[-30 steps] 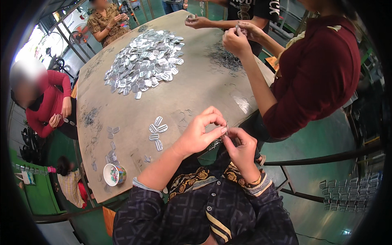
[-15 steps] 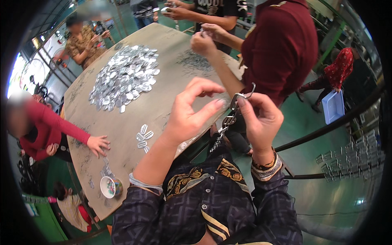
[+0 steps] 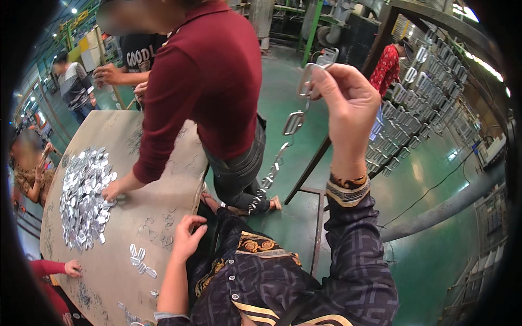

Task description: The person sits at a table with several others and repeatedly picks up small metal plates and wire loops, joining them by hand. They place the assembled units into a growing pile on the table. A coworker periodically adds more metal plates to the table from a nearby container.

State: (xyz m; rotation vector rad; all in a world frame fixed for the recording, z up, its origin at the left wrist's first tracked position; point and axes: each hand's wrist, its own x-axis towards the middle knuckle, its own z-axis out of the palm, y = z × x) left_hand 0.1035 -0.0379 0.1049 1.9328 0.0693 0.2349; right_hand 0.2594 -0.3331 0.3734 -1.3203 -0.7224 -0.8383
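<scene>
Head view: the right hand (image 3: 348, 108) was raised high and well out past the right edge of the table (image 3: 163, 179), over the green floor. Its fingers were pinched shut on the top link of a chain of metal clips (image 3: 283, 146). The chain hung free from that grip, its long axis running down and to the left toward the person's lap, with the lowest links ending near the table's right edge and not touching it.

The left hand (image 3: 187, 239) lay low at that same right edge, fingers loosely curled and holding nothing that could be seen. It rested on the tabletop close to the chain's bottom end, so it was the hand nearer to the hanging tail, while the right held the top.

Just beside the left hand, toward the table's near edge, a few loose clips (image 3: 141, 261) lay flat. The big pile of clips (image 3: 84, 198) sat well apart near the left edge, where another person in a red shirt (image 3: 209, 81) pressed a hand.
</scene>
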